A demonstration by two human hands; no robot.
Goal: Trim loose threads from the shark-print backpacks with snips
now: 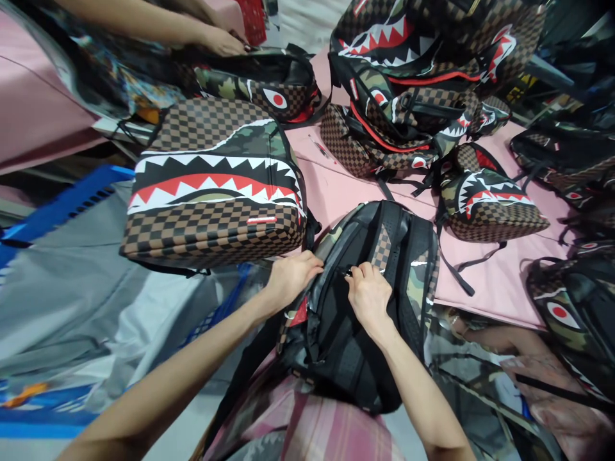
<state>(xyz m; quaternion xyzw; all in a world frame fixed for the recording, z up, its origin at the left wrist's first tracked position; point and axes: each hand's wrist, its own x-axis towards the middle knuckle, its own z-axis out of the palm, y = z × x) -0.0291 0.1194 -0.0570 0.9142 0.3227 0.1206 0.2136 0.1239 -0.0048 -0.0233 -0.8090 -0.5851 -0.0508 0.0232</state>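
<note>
A backpack [355, 358] leans in front of me on my lap against the table edge, its black back panel and shoulder straps facing up. Checkered and camouflage patches show along its sides. My left hand [294, 278] is closed on the bag's left edge. With fingers pinched, my right hand [369, 294] grips the middle of the back panel, beside a small shiny piece too small to make out. Just left of it lies another backpack [211, 186], brown checkered with a printed shark mouth.
The pink tabletop [331, 186] carries several similar bags, including a small shark-mouth bag [494, 205] and a large stacked one [408, 38]. A co-worker's hand [221, 41] touches a bag at the upper left. A blue crate [43, 410] with grey cloth stands left.
</note>
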